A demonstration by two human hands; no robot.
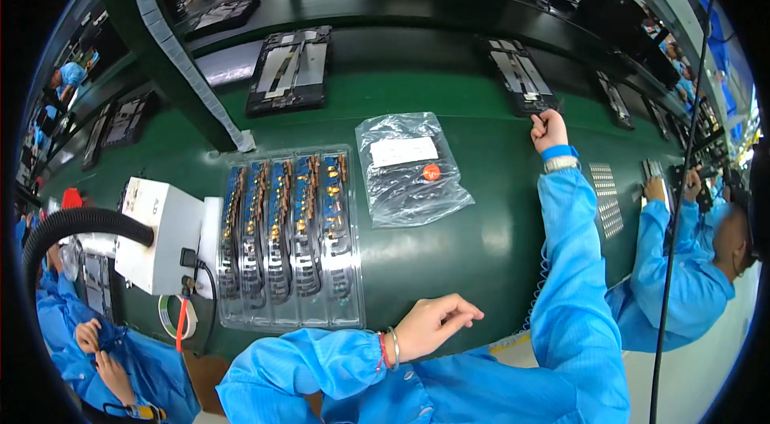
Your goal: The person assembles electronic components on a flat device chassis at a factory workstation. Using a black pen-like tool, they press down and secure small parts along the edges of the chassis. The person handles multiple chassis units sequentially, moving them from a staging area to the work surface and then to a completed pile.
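My right hand is stretched far forward, fingers curled at the near edge of an opened tablet with its silvery inner parts showing. The fingertips appear closed on that edge. My left hand hovers over the table's near edge, fingers extended, holding nothing. Ahead of it lies a clear plastic bag with a white label and a round orange sticker. To its left sits a clear plastic tray with rows of blue, gold and black flexible cables.
Another opened tablet lies on the green belt. At left stand a green post, a white box with a black hose, and a tape roll. A sheet of small parts lies near a co-worker on the right.
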